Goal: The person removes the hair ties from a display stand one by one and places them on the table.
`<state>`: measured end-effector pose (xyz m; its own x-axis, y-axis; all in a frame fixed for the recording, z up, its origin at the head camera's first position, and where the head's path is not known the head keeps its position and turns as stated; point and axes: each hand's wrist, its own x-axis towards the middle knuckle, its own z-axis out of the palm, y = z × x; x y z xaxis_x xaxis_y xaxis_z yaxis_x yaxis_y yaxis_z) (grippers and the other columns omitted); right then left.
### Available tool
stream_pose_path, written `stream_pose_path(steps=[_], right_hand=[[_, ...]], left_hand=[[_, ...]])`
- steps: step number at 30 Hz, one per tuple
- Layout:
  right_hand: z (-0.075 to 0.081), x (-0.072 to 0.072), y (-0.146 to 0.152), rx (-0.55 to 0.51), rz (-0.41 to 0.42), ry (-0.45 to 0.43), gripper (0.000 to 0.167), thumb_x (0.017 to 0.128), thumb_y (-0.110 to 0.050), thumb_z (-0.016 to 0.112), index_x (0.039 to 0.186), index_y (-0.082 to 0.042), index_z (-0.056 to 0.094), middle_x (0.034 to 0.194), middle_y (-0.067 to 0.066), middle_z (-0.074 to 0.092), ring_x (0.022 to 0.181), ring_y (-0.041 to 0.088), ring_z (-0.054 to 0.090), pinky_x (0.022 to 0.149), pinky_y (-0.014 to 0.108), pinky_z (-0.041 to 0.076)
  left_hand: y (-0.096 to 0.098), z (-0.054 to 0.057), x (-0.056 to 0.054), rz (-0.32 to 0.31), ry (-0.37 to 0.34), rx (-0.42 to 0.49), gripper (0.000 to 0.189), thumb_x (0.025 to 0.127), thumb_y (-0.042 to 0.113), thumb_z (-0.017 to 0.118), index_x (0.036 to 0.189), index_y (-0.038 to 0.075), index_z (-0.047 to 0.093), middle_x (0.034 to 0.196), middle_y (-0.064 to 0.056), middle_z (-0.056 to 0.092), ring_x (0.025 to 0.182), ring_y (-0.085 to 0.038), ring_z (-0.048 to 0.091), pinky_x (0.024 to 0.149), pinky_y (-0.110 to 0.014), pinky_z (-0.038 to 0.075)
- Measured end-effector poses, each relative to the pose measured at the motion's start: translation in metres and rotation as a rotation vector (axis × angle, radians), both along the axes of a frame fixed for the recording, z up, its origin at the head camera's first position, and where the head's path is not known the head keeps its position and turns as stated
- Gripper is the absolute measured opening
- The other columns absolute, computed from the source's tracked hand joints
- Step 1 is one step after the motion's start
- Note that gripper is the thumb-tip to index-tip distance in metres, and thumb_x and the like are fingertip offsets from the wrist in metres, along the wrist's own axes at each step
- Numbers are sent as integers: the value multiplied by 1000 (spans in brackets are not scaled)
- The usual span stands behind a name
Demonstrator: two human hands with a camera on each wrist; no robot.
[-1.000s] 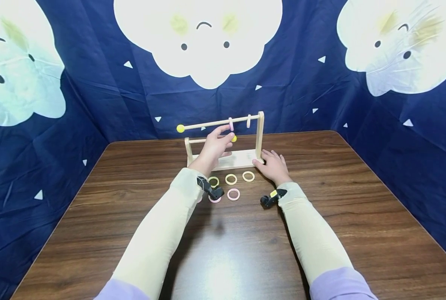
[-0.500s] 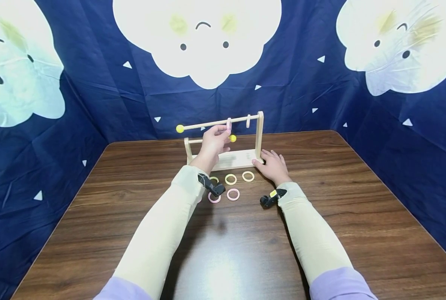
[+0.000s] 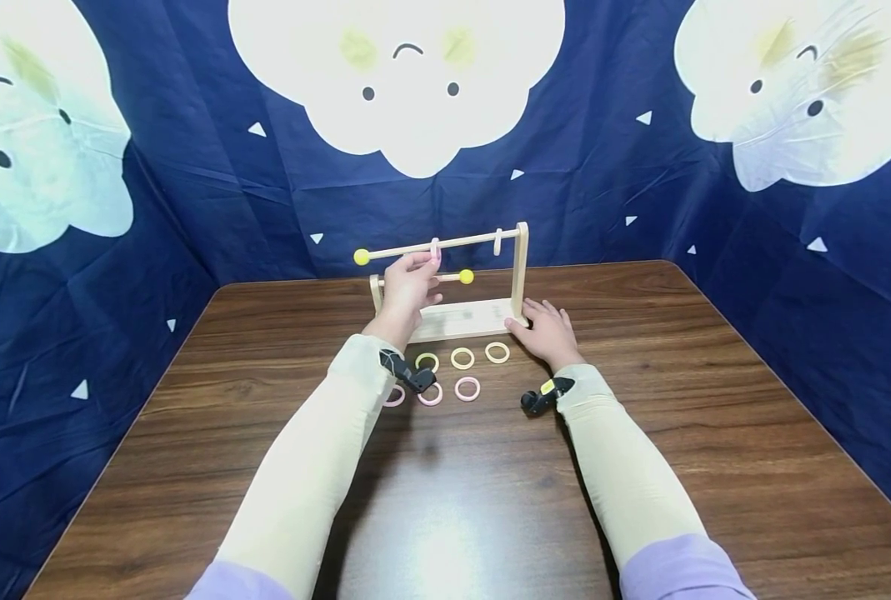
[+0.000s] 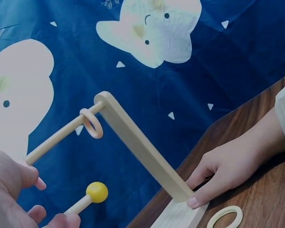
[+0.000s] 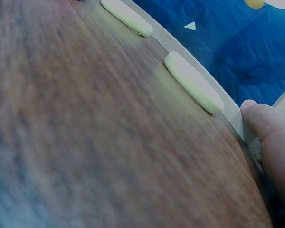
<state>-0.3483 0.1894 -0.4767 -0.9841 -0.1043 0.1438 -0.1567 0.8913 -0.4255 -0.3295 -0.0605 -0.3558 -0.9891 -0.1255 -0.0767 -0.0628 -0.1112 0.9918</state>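
A pale wooden stand (image 3: 520,271) carries an upper rod (image 3: 468,242) tipped with a yellow ball (image 3: 362,257); a shorter lower rod ends in another yellow ball (image 3: 467,277). My left hand (image 3: 407,287) pinches a pink ring (image 3: 435,249) that appears to be around the upper rod, left of its middle. In the left wrist view that ring is hidden. Near the post, a second pink ring (image 3: 498,242) hangs on the same rod. My right hand (image 3: 546,335) holds the right end of the stand's base (image 3: 463,318), thumb in front and fingers behind.
On the brown wooden table (image 3: 640,467), in front of the base, lie yellow rings (image 3: 463,358) in one row and pink rings (image 3: 468,389) in a nearer row. My left wrist partly covers their left ends. A blue cloth (image 3: 595,208) with clouds stands behind.
My left hand has slid the pinched pink ring leftward along the upper rod, uncovering more of the lower rod's ball. The right hand and the stand have stayed put.
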Motion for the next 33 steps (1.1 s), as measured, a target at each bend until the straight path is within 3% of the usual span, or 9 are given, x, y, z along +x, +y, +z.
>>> stream_pose_path(steps=[4, 12, 20, 28, 33], right_hand=[[0, 0, 0, 1, -3, 3, 71, 100, -58, 49, 151, -10, 47, 158, 9, 42, 150, 37, 27, 121, 60, 11], [0, 0, 1, 6, -2, 2, 70, 100, -58, 49, 152, -11, 47, 158, 9, 42, 150, 37, 27, 121, 60, 11], [0, 0, 0, 3, -3, 2, 70, 99, -58, 49, 152, -11, 47, 158, 9, 42, 150, 37, 27, 121, 60, 11], [2, 3, 0, 5, 1, 2, 71, 100, -58, 48, 152, -10, 46, 158, 10, 42, 150, 37, 27, 120, 60, 12], [3, 4, -1, 9, 7, 5, 71, 100, -57, 48, 152, -9, 46, 158, 11, 43, 150, 38, 28, 120, 61, 12]], left_hand=[[-7, -1, 1, 15, -6, -8, 19, 100, 18, 66, 117, 10, 68, 116, -5, 63, 93, -19, 66, 67, -29, 60], [-20, -4, 5, 25, -6, -2, 25, 101, 18, 64, 124, 7, 64, 129, -13, 61, 100, -24, 66, 80, -42, 61], [-31, 1, 10, 40, -9, -18, 22, 101, 18, 63, 120, 6, 63, 112, -4, 62, 95, -21, 66, 83, -43, 60], [-41, 6, 11, 55, -17, -31, 24, 100, 17, 65, 121, 6, 63, 114, -5, 62, 88, -18, 67, 72, -35, 61], [-48, 5, 13, 91, -10, -5, 25, 100, 16, 65, 123, 5, 63, 107, -3, 63, 81, -15, 69, 61, -30, 60]])
